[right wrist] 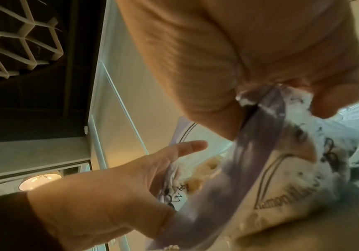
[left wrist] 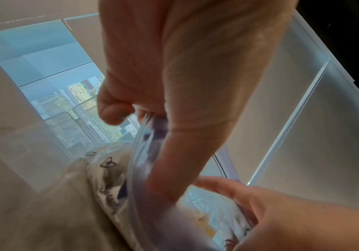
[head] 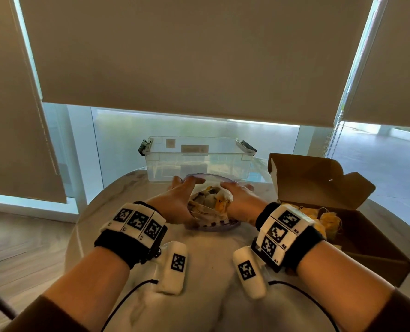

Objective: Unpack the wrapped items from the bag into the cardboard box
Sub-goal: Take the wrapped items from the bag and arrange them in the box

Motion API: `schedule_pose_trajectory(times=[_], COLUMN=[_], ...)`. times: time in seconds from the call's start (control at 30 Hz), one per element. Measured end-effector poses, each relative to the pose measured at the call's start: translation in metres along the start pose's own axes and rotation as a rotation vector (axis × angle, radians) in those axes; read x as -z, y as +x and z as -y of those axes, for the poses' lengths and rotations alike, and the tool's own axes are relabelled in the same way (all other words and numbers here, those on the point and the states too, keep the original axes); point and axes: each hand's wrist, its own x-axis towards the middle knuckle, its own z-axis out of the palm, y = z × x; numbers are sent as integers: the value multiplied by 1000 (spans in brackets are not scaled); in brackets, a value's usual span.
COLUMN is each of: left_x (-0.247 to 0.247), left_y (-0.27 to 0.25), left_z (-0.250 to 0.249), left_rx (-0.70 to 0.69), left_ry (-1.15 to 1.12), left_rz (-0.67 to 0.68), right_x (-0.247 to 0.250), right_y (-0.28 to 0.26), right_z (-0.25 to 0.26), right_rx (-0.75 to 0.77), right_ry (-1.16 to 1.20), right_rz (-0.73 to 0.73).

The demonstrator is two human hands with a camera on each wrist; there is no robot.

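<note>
A clear zip bag (head: pixel 208 207) full of paper-wrapped items (head: pixel 219 202) lies on the table in front of me. My left hand (head: pixel 186 188) pinches the left side of the bag's mouth; the left wrist view shows the purple zip rim (left wrist: pixel 140 141) running between thumb and curled fingers. My right hand (head: pixel 235 190) pinches the right side of the rim (right wrist: pixel 266 108) the same way. The mouth is spread between the two hands. The open cardboard box (head: pixel 367 248) stands to the right, with yellow wrapped items (head: pixel 326 219) inside.
A clear plastic bin (head: pixel 199 159) with latches stands just behind the bag. The cardboard box's raised flap (head: pixel 314 180) stands up beside my right hand. The round marble table (head: pixel 206 259) ends near the window; roller blinds hang beyond it.
</note>
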Motion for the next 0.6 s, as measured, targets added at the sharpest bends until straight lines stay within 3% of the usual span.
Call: schedule_pose_trajectory(times=[0.07, 0.17, 0.27, 0.33, 0.43, 0.47, 0.5, 0.6], left_x=[-1, -2, -2, -3, -6, -7, -8, -9], left_y=[1, 6, 7, 7, 7, 7, 6, 3], left_z=[-1, 0, 2, 2, -1, -1, -1, 0], left_rx=[14, 1, -23, -41, -86, -105, -119, -118], left_ry=[-59, -128, -167, -212, -234, -236, -235, -198], left_rz=[11, -106, -114, -117, -139, -147, -152, -142], right_x=[0, -2, 2, 7, 15, 16, 16, 13], right_y=[0, 0, -6, -14, -33, -38, -38, -40], right_z=[2, 3, 6, 9, 24, 32, 38, 47], right_rx=[-4, 10, 75, 164, 415, 500, 554, 553], right_ry=[-70, -108, -136, -88, 27, 53, 82, 99], right_rz=[37, 102, 57, -76, -447, -509, -495, -179])
